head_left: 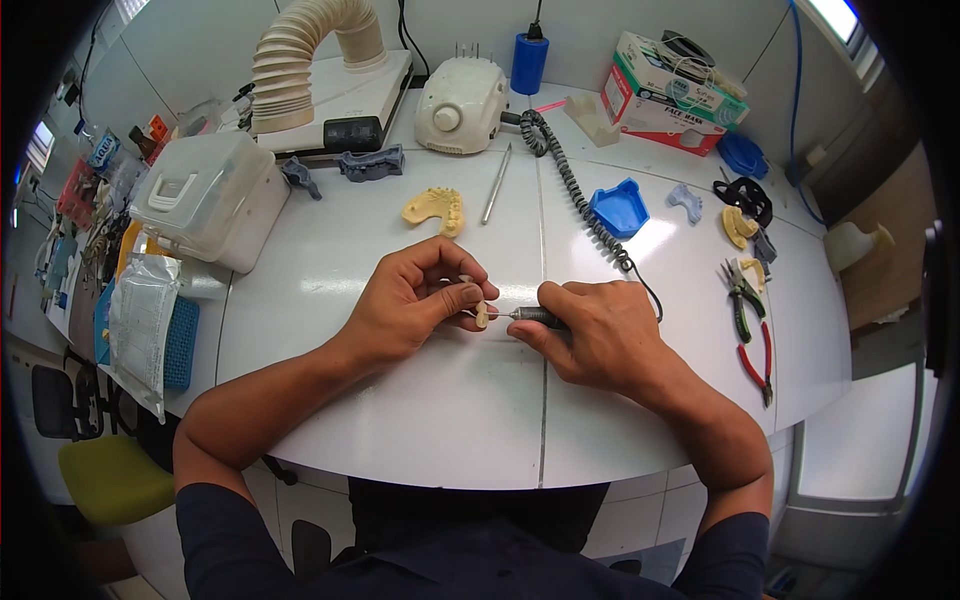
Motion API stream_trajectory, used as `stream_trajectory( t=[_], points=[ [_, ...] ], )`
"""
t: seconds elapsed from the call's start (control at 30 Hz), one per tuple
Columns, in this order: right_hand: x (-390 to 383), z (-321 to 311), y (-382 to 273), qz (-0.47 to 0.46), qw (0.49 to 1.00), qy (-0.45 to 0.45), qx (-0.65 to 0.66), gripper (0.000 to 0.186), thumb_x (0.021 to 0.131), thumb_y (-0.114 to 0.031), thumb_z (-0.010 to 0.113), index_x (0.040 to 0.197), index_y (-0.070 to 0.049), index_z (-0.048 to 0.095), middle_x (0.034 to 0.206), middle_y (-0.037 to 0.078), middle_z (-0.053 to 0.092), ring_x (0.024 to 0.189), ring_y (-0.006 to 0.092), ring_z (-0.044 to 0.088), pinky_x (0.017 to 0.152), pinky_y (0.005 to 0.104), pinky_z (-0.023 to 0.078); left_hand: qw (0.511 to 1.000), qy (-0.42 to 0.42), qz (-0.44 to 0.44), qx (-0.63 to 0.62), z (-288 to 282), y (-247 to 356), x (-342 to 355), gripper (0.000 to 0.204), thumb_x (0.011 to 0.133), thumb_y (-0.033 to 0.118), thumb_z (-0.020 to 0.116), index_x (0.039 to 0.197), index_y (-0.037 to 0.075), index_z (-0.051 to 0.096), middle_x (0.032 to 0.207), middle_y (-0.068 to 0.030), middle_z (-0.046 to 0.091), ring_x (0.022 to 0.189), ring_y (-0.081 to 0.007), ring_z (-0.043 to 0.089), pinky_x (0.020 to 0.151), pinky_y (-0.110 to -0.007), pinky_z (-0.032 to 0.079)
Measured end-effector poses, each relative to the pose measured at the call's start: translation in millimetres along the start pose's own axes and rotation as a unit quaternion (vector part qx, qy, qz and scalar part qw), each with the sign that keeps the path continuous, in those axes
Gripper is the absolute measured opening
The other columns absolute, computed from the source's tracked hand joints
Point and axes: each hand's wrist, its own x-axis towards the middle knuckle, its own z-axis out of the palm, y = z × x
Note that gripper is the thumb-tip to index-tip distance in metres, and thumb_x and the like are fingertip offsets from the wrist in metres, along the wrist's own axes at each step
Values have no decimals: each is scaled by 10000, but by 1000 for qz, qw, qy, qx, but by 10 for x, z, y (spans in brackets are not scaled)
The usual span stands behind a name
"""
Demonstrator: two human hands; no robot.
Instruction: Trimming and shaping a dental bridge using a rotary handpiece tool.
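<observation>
My left hand (430,300) pinches a small cream dental piece (481,314) between thumb and fingers, at the centre of the white desk. My right hand (590,335) is closed around a dark rotary handpiece (536,316), whose thin metal bit points left and appears to meet the piece. Its coiled cord (570,180) runs back toward a white control unit (460,105). Just beyond my left hand lie a yellow dental model (433,212) and a slim silver tool (497,183).
A plastic case (205,200) and blue basket (182,340) sit left. Pliers (742,300), red-handled cutters (757,365) and a blue tray (620,207) lie right. Behind are an extraction hose (290,70) and boxes (670,95). The desk's curved edge (470,480) is near me.
</observation>
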Motion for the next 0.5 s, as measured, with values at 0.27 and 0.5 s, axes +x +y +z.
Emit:
stream_trajectory(
  t=[0.27,0.5],
  points=[
    [-5,-18,-16,-3,1000,-5,-1,523,1013,-547,691,828,-58,702,688,109,718,570,336,688,527,466,495,1000,-5,4,-2,-1,5,5,111,1089,49,648,1173,-4,599,1159,-172,726,1088,-241,778,885,-311,676],
    [-5,-2,-11,-2,1000,-1,-3,517,1010,-544,695,824,-62,702,675,110,705,565,337,683,523,470,491,1000,-10,6,-1,-10,-4,5,94,1102,26,605,1190,4,582,1183,-171,721,1122,-243,774,907,-311,670]
  ],
)
